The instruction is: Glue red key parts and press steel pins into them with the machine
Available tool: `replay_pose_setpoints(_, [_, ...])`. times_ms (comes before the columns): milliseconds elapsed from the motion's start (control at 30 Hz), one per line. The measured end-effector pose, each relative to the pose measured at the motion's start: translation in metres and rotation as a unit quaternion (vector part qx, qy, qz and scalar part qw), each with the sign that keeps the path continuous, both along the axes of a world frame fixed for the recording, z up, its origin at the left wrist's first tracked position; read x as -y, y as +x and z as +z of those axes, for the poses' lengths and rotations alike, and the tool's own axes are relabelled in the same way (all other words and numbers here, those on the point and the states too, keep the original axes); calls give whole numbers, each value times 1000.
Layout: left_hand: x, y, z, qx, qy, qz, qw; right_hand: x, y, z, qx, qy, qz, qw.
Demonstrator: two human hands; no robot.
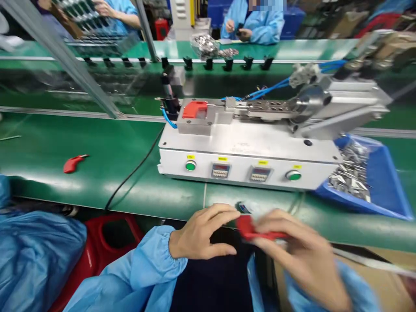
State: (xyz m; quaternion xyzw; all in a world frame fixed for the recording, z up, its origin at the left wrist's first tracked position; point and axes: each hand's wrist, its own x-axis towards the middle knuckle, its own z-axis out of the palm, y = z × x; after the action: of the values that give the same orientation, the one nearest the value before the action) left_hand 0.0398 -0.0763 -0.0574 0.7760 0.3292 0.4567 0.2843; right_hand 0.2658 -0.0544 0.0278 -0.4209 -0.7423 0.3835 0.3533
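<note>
Between the thumb and fingers of my right hand (299, 251) is a red plastic handle (246, 227), blurred by motion. My left hand (208, 234) is just left of it, thumb and fingers apart, with nothing held; its fingertips come close to the handle's end. Beyond my hands stands a white bench machine (247, 151) with green buttons and two small counters. A similar red piece (195, 109) sits in the metal fixture (195, 127) on its left top. Farther left on the green bench lies another red handle (73, 164) with a thin metal tip.
A blue bin (390, 186) of small metal parts (352, 173) stands right of the machine. A black cable (134, 169) crosses the bench. At left are a red stool (97, 242) and a blue sleeve (39, 255). Co-workers sit across the line; a slanted metal post (71, 56) rises at left.
</note>
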Motion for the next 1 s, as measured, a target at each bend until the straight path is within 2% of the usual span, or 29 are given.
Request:
replay_pose_setpoints(100, [11,0,0,4,-9,13,1000,4,-26,-4,-53,-53,47,996])
replay_pose_setpoints(200, [18,-12,-2,31,-84,16,996,-1,-37,-13,-39,-34,60,997])
replay_pose_setpoints(367, [23,-23,1,101,-239,-18,966,1,-21,-23,46,42,51,997])
replay_pose_setpoints(500, [22,-17,1,149,-275,-49,949,6,-15,-24,106,71,46,991])
replay_pose_setpoints(633, [16,-13,-8,158,-276,-64,946,8,-4,-18,144,106,47,983])
replay_pose_setpoints(700, [13,-15,-15,168,-275,-41,946,8,10,-16,159,134,-13,978])
replay_pose_setpoints(767, [10,-19,-21,187,-286,2,940,8,27,-20,136,155,-152,967])
replay_pose_setpoints(833, [8,-23,-25,207,-304,35,929,6,39,-31,95,126,-257,953])
replay_pose_setpoints(867, [7,-25,-26,217,-314,43,923,5,42,-38,82,94,-267,956])
replay_pose_setpoints(933, [5,-26,-27,238,-343,51,907,3,40,-56,80,23,-217,973])
replay_pose_setpoints(1000, [4,-25,-26,256,-373,62,890,0,30,-73,81,-17,-161,983])
